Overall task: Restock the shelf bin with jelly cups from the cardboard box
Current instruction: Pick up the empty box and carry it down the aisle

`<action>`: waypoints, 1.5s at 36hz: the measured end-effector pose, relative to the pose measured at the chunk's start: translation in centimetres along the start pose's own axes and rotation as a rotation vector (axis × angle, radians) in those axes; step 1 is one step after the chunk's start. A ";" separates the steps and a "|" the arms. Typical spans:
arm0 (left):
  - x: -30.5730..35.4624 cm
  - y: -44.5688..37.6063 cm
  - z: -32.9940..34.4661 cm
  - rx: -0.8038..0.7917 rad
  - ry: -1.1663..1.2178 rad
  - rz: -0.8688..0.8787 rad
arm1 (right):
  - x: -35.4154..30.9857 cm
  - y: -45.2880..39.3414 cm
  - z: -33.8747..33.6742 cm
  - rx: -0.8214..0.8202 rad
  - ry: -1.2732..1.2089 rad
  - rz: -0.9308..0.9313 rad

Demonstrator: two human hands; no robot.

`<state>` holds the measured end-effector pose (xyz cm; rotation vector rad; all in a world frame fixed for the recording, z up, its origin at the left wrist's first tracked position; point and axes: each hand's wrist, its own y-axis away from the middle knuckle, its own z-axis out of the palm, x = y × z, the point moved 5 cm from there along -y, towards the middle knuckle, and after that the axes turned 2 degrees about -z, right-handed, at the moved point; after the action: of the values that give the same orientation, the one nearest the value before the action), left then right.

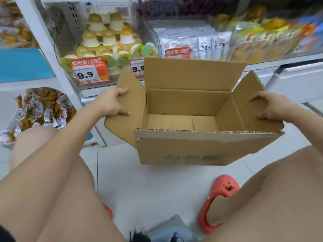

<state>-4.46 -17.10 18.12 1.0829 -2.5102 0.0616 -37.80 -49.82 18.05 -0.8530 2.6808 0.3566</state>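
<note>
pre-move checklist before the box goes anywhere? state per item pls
1. Cardboard box emptied: ok, bare bottom, no cups inside.
2. Left hand grips left flap: ok.
3. Right hand grips right flap: ok.
4. Shelf bin stocked: ok, jelly cups piled high.
5. Cups stable in pile: cannot tell.
6. Floor beside box free of dropped cups: ok where visible.

Red price tag point(90, 70) showing 9.9 is hanging on shelf front; white snack packs point(201, 44) sitting to its right; red clog point(216, 203) resting on floor point(148, 186).
</note>
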 end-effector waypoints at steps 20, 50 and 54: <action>28.8 -8.7 3.2 -0.265 -0.363 0.443 | 19.2 7.0 -7.0 0.164 -0.187 0.306; 51.8 -19.3 26.0 -0.429 -0.193 0.769 | 41.6 10.7 -1.8 0.281 -0.414 0.780; 55.9 -23.2 29.7 -0.543 -0.214 0.747 | 45.9 6.4 -0.6 0.241 -0.446 0.829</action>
<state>-32.83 -77.58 9.46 -0.0811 -2.7283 -0.5158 -77.43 -68.69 3.06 0.4032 2.4353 0.3314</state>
